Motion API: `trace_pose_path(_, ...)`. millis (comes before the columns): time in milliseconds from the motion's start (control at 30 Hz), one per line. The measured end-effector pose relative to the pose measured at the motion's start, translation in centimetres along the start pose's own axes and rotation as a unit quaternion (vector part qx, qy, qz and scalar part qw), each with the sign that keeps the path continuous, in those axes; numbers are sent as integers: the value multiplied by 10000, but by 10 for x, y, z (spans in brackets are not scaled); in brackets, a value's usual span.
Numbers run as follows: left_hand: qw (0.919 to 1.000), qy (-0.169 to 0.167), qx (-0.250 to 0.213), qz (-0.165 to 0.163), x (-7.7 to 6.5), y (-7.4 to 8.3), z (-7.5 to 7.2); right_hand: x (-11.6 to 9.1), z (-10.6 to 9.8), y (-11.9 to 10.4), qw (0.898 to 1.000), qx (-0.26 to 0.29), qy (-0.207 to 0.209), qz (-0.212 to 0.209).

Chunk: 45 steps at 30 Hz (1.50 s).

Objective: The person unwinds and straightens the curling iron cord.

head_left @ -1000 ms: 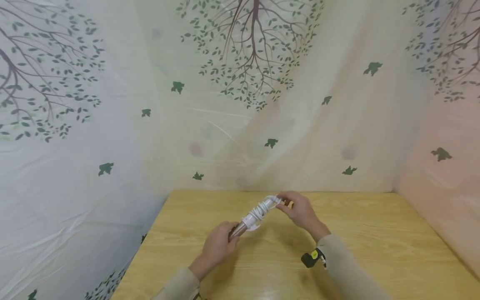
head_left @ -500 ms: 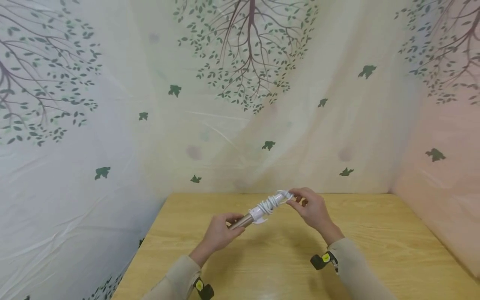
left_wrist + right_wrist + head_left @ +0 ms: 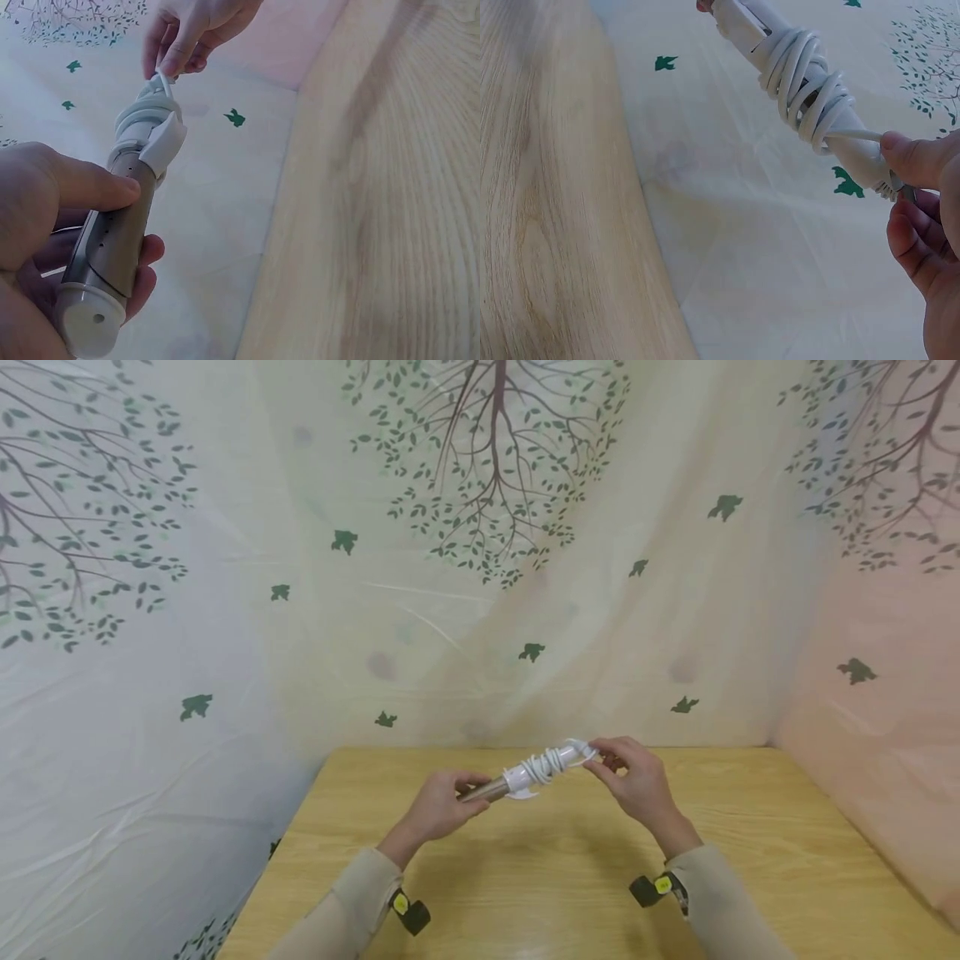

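A curling iron (image 3: 495,788) with a brownish metal barrel and white handle is held up over the table, slanting up to the right. Its white cord (image 3: 793,75) is wound in several loops round the handle. My left hand (image 3: 438,808) grips the barrel, thumb on top and fingers beneath. In the left wrist view the barrel's white tip (image 3: 91,322) points toward the camera, and a white lever (image 3: 165,144) stands out beside the coils. At the handle's far end my right hand (image 3: 639,783) pinches the cord between thumb and fingers.
Below the hands lies a wood-grain table (image 3: 525,877). Behind it and at both sides hangs a pale sheet (image 3: 450,693) printed with trees and green birds. Black cameras (image 3: 645,891) sit on both wrists.
Both hands have moved the curling iron to the right, and it lies at a flatter slant. The left fingers have loosened and shifted a little on the barrel.
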<state>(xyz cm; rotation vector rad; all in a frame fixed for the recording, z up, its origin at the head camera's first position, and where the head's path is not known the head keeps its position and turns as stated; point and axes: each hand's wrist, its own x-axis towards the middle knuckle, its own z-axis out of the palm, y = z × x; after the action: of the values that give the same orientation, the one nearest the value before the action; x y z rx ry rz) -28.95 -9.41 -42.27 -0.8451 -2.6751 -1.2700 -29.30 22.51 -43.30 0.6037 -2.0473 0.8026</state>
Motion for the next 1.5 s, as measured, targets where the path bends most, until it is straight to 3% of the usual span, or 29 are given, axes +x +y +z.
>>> trace_pose_path(433,9994,95,-53,343,10,8,-9,2,-10,-5,9993,300,218,70)
trace_pose_path(700,9986,90,-84,509,16,9,-14,4,-12,-8,9940,601,497,761)
trace_pose_path(900,9992,89,-14,389,18,11,-16,5,-12,-11,9865,854,693,1215)
trace_pose_path(1500,9970,135,19,763,17,10,-28,12,-24,-14,9854,1316,233,1057)
